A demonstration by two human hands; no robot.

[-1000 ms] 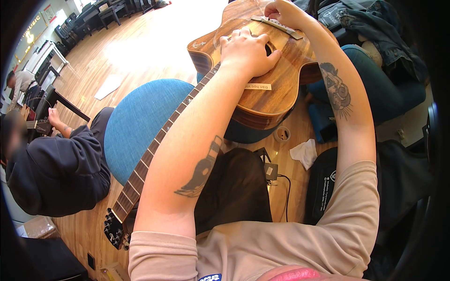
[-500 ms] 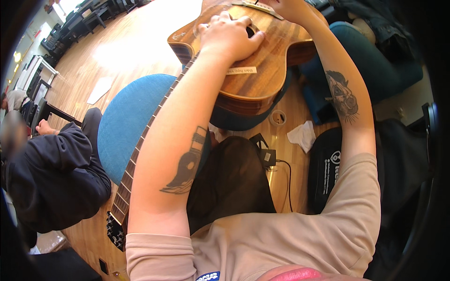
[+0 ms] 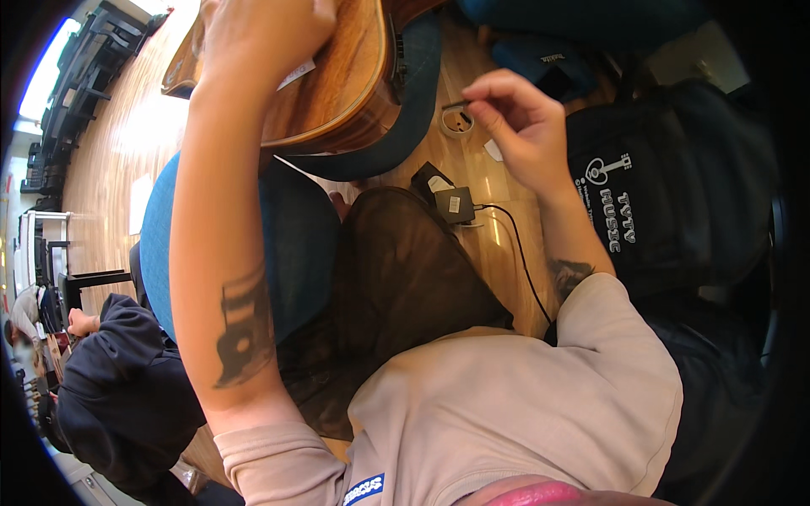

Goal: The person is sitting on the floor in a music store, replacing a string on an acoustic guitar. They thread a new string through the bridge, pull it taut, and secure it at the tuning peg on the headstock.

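Observation:
My left hand [image 3: 266, 38] lies on the brown wooden acoustic guitar [image 3: 354, 72], its fingers mostly cut off by the top edge; what shows of it looks laid flat. The guitar body rests on a blue seat, and my left forearm crosses in front of it. Out to the right, my right hand [image 3: 527, 135] pinches a small dark pin [image 3: 454, 105] between thumb and fingertips. That pin is held over a small round cup [image 3: 456, 128] on the floor, with a few dark bits inside.
A blue round stool [image 3: 160, 228] stands at left, with a seated person in dark clothes [image 3: 126, 379] beyond it. A black box with a cable [image 3: 456, 204] lies on the wooden floor. At right is a black bag [image 3: 666, 185]; a blue pouch [image 3: 540, 67] sits farther back.
My right hand has moved from the guitar's bridge, right and nearer, to the cup with the dark pin. My left hand stays on the guitar. The view has swung right.

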